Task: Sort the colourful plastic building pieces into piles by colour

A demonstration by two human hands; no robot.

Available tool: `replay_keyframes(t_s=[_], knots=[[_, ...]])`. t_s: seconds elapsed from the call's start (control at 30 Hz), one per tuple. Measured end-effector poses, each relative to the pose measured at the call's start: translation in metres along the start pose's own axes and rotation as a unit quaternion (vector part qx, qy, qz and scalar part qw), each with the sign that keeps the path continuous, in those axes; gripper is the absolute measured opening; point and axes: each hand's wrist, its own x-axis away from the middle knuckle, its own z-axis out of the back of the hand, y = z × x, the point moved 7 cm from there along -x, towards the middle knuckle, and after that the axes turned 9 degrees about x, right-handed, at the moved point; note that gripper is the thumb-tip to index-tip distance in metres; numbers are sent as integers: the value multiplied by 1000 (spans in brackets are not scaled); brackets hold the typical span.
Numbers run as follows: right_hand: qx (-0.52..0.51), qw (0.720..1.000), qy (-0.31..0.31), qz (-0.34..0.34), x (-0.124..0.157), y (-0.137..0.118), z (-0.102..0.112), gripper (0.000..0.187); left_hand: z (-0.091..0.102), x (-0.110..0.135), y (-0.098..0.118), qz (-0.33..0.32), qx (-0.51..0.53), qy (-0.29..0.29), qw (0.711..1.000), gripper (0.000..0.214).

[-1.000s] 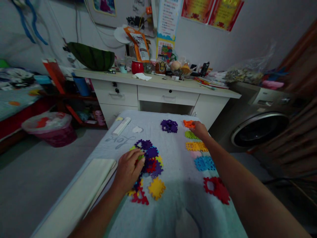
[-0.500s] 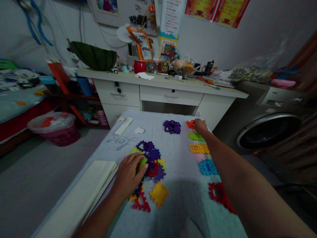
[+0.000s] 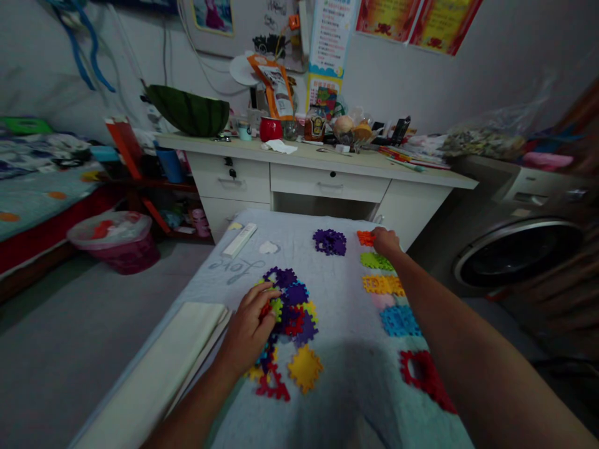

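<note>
My left hand (image 3: 253,321) is over a mixed heap of toothed plastic puzzle tiles, its thumb and fingers apart around a lime green tile (image 3: 277,310). Purple tiles (image 3: 296,293), a red tile (image 3: 294,321) and a triangular red tile (image 3: 274,385) lie around it, with a yellow tile (image 3: 306,369) at the heap's near side. At the far right of the table, my right hand (image 3: 387,243) has its fingertips closed at the orange tiles (image 3: 365,238); the grip is partly hidden. Toward me follow rows of green (image 3: 375,260), yellow (image 3: 381,284), blue (image 3: 400,320) and red tiles (image 3: 425,377).
A purple tile stack (image 3: 330,242) sits at the far middle of the cloth-covered table (image 3: 346,299). A folded white cloth (image 3: 154,374) and a white box (image 3: 240,240) lie on the left. Beyond stand a cluttered desk (image 3: 299,163) and a washing machine (image 3: 519,218).
My left hand's fingers have spread, showing more of the green tile and heap. My right hand stays by the orange tiles. The whole view has shifted slightly.
</note>
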Motion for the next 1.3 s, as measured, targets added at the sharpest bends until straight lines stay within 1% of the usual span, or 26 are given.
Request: replay_keyframes(t_s=[0.1,0.17,0.23,0.3,0.33,0.4,0.47,0.57,0.63,0.73,0.8,0.87,0.97,1.03,1.07,1.13,1.17,1.2,1.23,1.3], knots=[[-36,999,33,9,13,-13,20,36,4,-1,-6,3,-14,20,1000,38],[-89,994,50,47,26,-34,35,32,4,-3,-10,12,-31,23,999,40],[-165,978,36,120,47,-65,47,27,2,-5,-13,19,-44,15,999,37],[-231,951,-5,206,76,-102,54,22,1,-6,-13,16,-42,11,999,35],[-255,934,-30,247,92,-120,55,20,0,-6,-12,11,-33,10,999,36],[-291,904,-85,301,122,-152,53,20,-1,-7,-10,4,-11,2,1000,36],[-306,889,-113,322,144,-175,51,26,-1,-6,-9,-2,7,7,1000,41],[-284,894,-112,327,160,-196,46,37,0,-6,-11,9,31,22,999,57],[-253,900,-116,336,164,-205,41,40,-1,-7,-14,18,41,22,999,61],[-221,908,-111,339,163,-211,34,39,-3,-9,-16,23,31,21,999,59],[-221,912,-100,330,160,-210,32,38,-3,-9,-15,20,18,23,999,56],[-235,910,-102,325,158,-209,29,35,-3,-9,-14,20,8,26,999,55],[-280,899,-116,316,157,-206,27,28,-2,-9,-14,23,0,26,999,53],[-329,885,-130,303,156,-204,28,23,-2,-9,-13,23,-4,21,1000,52],[-362,873,-143,295,156,-203,28,21,-2,-9,-13,23,-6,18,1000,52],[-436,838,-168,281,154,-200,29,15,-3,-9,-13,25,-12,12,1000,51],[-472,822,-170,271,152,-198,30,13,-3,-9,-13,26,-16,10,999,51],[-501,812,-156,255,148,-193,32,12,-3,-9,-14,26,-19,7,999,50],[-522,812,-123,233,142,-186,35,11,-4,-10,-14,26,-21,5,999,50],[-535,829,-16,165,130,-165,41,11,-5,-10,-14,22,-24,2,999,49]])
